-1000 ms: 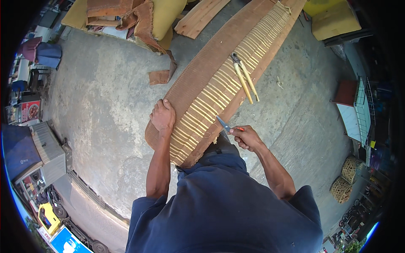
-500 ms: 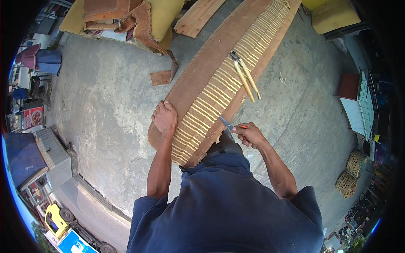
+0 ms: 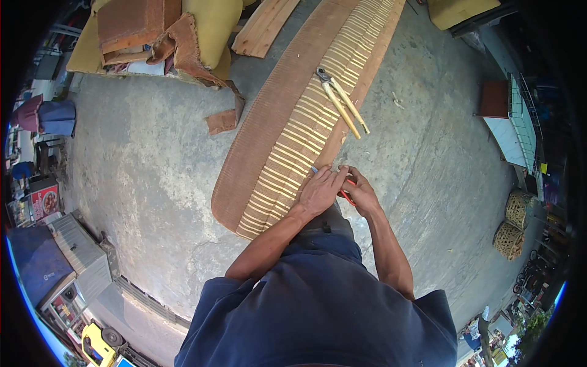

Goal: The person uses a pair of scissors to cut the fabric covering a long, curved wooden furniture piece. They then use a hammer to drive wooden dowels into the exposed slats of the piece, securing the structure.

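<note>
A long, round-ended upholstered panel (image 3: 260, 150) stretches from my lap toward the far side. Its covering is brown ribbed fabric with a band of cream cross stripes and a plain brown strip along the right edge. My right hand (image 3: 359, 192) grips red-handled scissors (image 3: 347, 196); most of the blade is hidden, with only a bit of grey metal showing beyond my left fingers. My left hand (image 3: 321, 188) lies over the panel's right edge, fingers together and bent on the fabric there, fingertips against my right hand. Pliers (image 3: 339, 101) with dark jaws and long cream handles rest on the panel, beyond both hands.
At the far left, torn brown upholstery (image 3: 137, 27) is heaped on yellow cushions (image 3: 211, 30). Wooden boards (image 3: 264, 27) lie beside it on the concrete floor (image 3: 150, 153). Another yellow cushion (image 3: 458, 11) is at the far right. Woven baskets (image 3: 510, 238) stand to the right.
My left hand has left the panel's left side and come across to the right edge, meeting my right hand with the scissors. The whole view has shifted slightly.
</note>
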Action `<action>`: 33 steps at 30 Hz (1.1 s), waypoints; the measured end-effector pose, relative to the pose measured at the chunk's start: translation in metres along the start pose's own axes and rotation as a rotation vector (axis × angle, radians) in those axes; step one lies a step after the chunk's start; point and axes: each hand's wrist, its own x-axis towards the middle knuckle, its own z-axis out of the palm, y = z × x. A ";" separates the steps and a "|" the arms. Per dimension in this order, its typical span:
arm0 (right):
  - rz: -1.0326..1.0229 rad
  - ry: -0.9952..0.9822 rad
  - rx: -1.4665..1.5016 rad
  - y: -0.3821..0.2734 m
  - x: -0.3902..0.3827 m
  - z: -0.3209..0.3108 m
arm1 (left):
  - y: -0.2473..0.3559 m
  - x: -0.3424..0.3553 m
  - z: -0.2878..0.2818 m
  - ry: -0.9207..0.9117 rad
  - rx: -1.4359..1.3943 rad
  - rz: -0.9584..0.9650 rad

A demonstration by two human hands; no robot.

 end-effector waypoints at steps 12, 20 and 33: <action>-0.270 1.083 0.483 0.016 -0.060 -0.109 | -0.003 0.005 0.012 0.068 0.076 0.076; -0.282 0.700 0.372 0.029 -0.036 -0.092 | 0.003 -0.010 0.011 0.048 0.098 0.046; 0.196 -0.242 -0.066 -0.011 -0.020 -0.016 | -0.005 -0.001 -0.018 0.062 -0.044 0.045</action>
